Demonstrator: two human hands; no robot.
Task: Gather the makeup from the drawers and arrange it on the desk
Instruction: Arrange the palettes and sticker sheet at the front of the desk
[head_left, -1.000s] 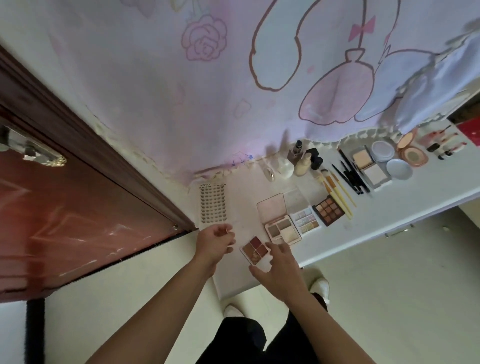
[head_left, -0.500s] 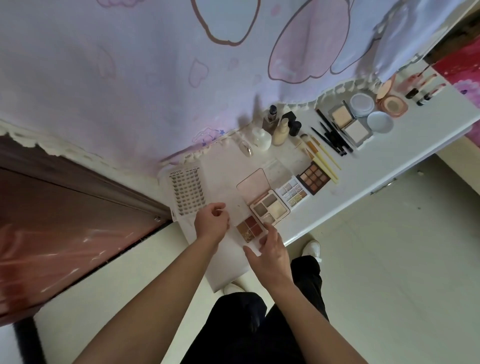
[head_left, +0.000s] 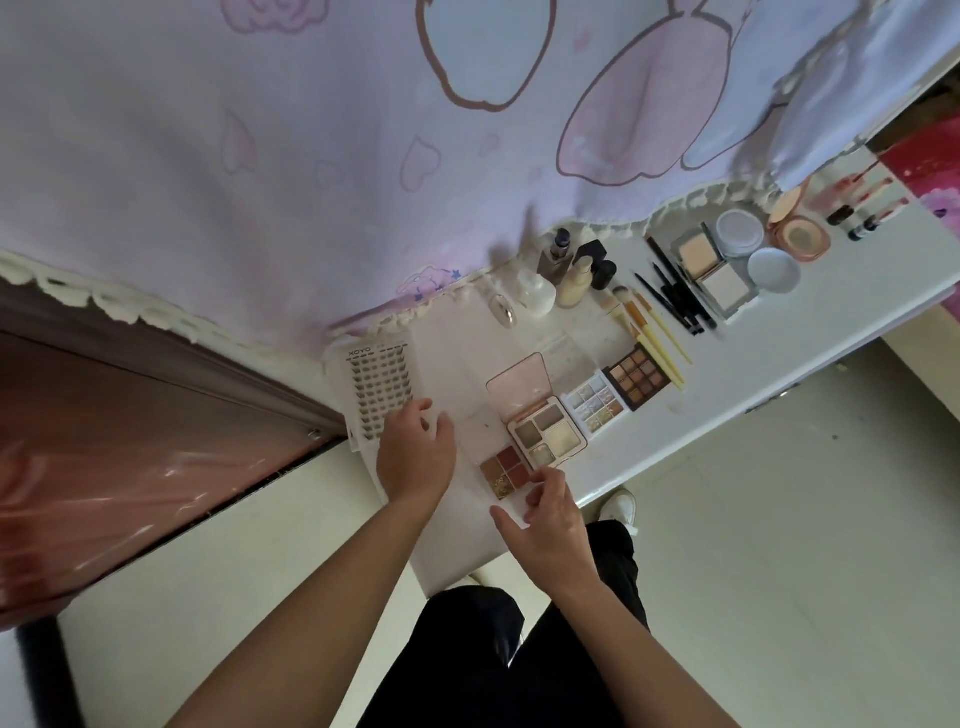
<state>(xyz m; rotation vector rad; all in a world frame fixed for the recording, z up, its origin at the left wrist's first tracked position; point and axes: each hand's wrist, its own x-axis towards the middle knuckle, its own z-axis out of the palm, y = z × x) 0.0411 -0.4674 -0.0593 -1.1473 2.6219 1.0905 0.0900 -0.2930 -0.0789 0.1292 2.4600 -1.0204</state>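
1. R hand (head_left: 551, 522): fingers curled onto the near corner of the small red-brown palette (head_left: 505, 469), thumb spread toward the L side. It grips the palette at that edge, and the palette lies flat on the white desk (head_left: 779, 345).
2. L hand (head_left: 415, 452): knuckles up, fingers bent inward, resting on the desk well L of the palette. Can't tell if it holds anything.
3. Lash tray (head_left: 382, 387), w/ rows of lashes, is just beyond the L hand, and the fingertips reach its near edge.
4. Four-pan palette (head_left: 548, 431), pink lid open, is just beyond the R hand's fingers and touches the small palette's far side.
5. Further out to the R of that: clear glitter palette (head_left: 595, 402), then brown nine-pan palette (head_left: 639, 376), side by side.
6. Yellow-handled brushes (head_left: 653, 335) and black pencils (head_left: 675, 299) lie far beyond the R hand, to the R.
7. Bottles (head_left: 571, 275) stand in a cluster straight ahead of the hands, by the curtain hem.
8. Far R of both hands: square powder compacts (head_left: 709, 270), round compacts (head_left: 774, 270), lip tubes (head_left: 867, 208).
9. Printed curtain (head_left: 363, 130) hangs behind the desk. A brown door (head_left: 130, 441) is L of the L arm.
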